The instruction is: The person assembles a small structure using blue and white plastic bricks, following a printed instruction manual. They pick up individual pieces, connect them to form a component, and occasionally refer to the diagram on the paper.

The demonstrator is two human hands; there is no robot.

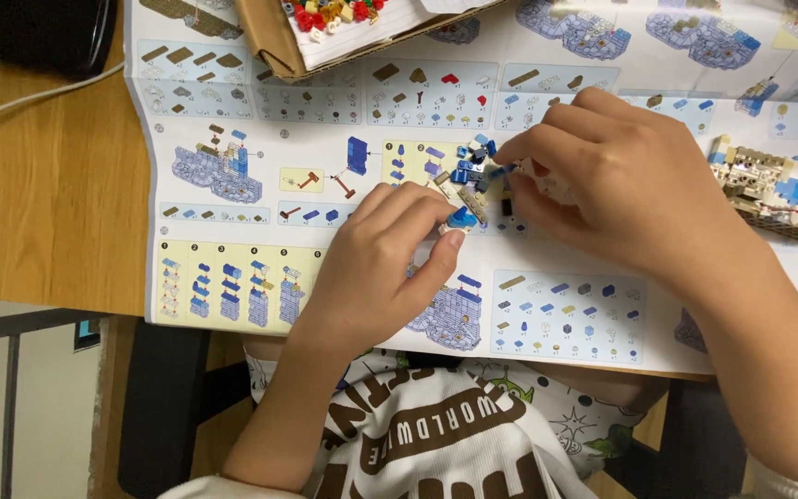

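Brick assembly [469, 180], small, blue and tan, lies on the instruction sheet [233, 111] between both hands, long axis diagonal. Left hand [376, 268] pinches its lower end; right hand [621, 185] pinches a blue piece at its top. Cardboard box [274, 42] holds red and yellow bricks.

blue piece [461, 219]: small, pinched at fingertips, over the sheet's centre.
brick pile [473, 166]: loose blue, black and tan bits, at 12 o'clock of that piece, lying on the sheet.
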